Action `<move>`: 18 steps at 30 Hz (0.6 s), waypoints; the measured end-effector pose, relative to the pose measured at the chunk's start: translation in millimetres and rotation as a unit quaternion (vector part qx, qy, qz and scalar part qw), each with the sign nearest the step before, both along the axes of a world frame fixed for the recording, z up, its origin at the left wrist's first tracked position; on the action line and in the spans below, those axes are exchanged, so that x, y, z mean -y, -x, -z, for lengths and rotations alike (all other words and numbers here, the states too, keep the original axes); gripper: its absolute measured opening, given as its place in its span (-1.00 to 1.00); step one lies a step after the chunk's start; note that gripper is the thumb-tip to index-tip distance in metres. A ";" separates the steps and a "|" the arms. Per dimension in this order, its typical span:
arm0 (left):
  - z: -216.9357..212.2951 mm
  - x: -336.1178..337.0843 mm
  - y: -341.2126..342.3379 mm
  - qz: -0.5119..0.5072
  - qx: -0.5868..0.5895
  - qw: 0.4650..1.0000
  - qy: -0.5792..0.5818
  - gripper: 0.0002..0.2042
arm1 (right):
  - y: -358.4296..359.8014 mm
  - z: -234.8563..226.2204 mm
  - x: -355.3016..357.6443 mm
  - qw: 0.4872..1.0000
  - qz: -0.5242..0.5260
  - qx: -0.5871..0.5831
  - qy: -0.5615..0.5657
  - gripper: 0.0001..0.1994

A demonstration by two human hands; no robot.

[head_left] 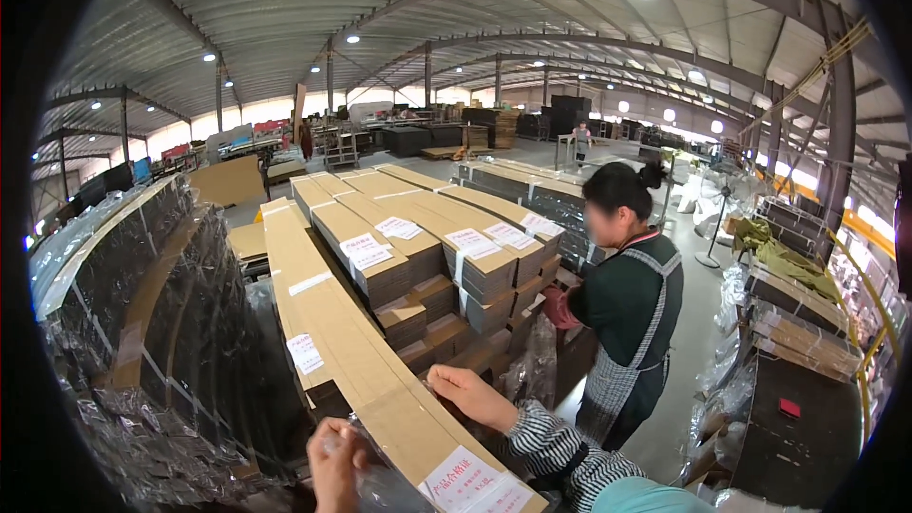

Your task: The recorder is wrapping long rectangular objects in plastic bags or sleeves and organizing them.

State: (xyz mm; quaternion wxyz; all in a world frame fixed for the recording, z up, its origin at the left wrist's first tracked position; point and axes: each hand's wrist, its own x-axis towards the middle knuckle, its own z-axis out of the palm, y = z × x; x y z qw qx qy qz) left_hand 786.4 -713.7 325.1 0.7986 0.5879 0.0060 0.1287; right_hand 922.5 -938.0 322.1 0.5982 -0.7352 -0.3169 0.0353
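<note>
A long, narrow pack of brown cardboard (380, 389) stretches away from me, with a white label (470, 483) with red print at its near end. My right hand (475, 399) is at the pack's right edge, fingers curled against it. At the left edge is my left hand (334, 464), its fingers closed on clear plastic film (380, 486). Beyond lie several more strapped cardboard packs (408, 218), stacked in layers with white labels on their near ends.
Plastic-wrapped dark stacks (161, 323) rise close on my left. A co-worker (632, 304) in a checked apron stands beside the packs at right, wearing a reddish glove. Further right are a standing fan (719, 218) and a dark stack (774, 427) with loose film.
</note>
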 end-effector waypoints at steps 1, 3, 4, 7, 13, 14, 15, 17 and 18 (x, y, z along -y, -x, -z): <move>7.1 1.5 7.0 0.007 -0.030 0.997 0.065 -0.78 | 8.0 2.1 -11.5 0.996 -0.030 -0.052 -0.069 -0.66; 38.5 27.9 -5.8 -0.138 -0.017 0.989 0.053 -0.72 | 21.7 12.5 -14.8 0.992 0.044 -0.105 -0.060 -0.63; 26.0 40.5 -7.2 -0.163 -0.096 0.979 -0.075 -0.61 | 35.5 5.7 -11.8 0.986 0.120 -0.110 -0.023 -0.63; 71.9 47.2 -16.9 -0.151 -0.046 0.986 0.044 -0.62 | 35.2 45.2 -18.4 0.983 0.125 -0.085 -0.108 -0.64; 200.9 43.5 -22.7 -0.208 -0.089 0.972 -0.059 -0.84 | 33.9 163.4 -21.6 0.976 0.189 -0.009 -0.108 -0.70; 204.7 46.0 -16.0 -0.259 -0.067 0.949 -0.167 -0.88 | 33.4 190.3 -20.9 0.964 0.215 -0.107 -0.115 -0.76; 204.7 44.4 -7.7 -0.304 -0.042 0.912 -0.273 -0.79 | 34.4 228.0 -19.2 0.941 0.243 -0.202 -0.123 -0.81; 254.3 29.4 15.0 -0.117 -0.229 0.928 -0.269 -0.45 | 34.9 309.4 -6.0 0.948 0.162 -0.270 -0.054 -0.85; 259.7 21.5 21.6 -0.101 -0.230 0.926 -0.283 -0.47 | 38.4 298.1 -13.2 0.942 0.121 -0.310 -0.047 -0.86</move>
